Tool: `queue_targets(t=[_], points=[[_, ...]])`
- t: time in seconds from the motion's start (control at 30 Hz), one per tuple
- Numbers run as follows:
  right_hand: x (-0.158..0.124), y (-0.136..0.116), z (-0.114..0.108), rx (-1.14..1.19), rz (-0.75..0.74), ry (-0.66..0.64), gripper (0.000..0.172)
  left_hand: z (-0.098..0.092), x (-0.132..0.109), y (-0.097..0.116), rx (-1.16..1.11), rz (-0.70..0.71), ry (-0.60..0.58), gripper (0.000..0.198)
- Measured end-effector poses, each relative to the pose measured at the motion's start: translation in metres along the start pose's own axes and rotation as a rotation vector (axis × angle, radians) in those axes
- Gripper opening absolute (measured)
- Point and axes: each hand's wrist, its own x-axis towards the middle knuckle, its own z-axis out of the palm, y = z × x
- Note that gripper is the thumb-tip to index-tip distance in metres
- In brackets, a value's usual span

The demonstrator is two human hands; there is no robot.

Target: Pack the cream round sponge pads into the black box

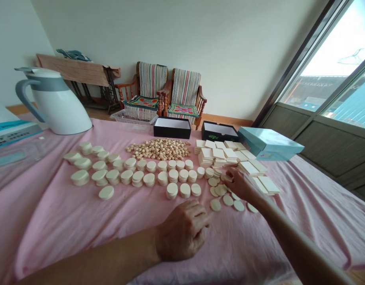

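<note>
Left hand [182,231], right hand [239,184] half-curled by cream discs [219,190], grip unclear, box logo [217,132] unreadable

Body parts, two items each side: left hand [182,232], bare, broad-backed, with raised knuckles [192,215]; right hand [240,184], bare; left forearm [93,265] and right forearm [304,245], unsleeved, tapering wristward.

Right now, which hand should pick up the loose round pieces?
The right hand, probably: it is right by the loose round discs, while the left hand sits farther back on the pink cloth.
</note>
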Motion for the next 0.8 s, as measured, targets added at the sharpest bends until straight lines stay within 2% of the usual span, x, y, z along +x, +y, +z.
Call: queue_targets(t=[0.13,0.23,0.3,0.4,0.53,0.8], points=[[0.002,0.001,-0.001,0.004,0.008,0.033,0.008,0.002,-0.003,0.001,0.000,-0.161,0.015,0.008],[0.007,-0.007,-0.014,0.086,0.007,0.124,0.016,0.005,-0.005,-0.001,0.018,-0.286,0.007,0.009],[0.016,-0.018,-0.024,0.181,-0.051,0.166,0.022,0.004,-0.005,-0.003,0.037,-0.323,-0.013,0.011],[0.033,-0.043,-0.032,0.330,-0.218,0.125,0.024,-0.001,-0.003,-0.006,0.064,-0.322,-0.065,0.011],[0.060,-0.081,-0.025,0.441,-0.410,0.063,0.023,-0.008,-0.002,-0.006,0.069,-0.331,-0.091,0.009],[0.091,-0.151,-0.007,0.415,-0.570,-0.013,0.019,-0.005,-0.003,-0.009,0.114,-0.327,-0.102,0.007]])
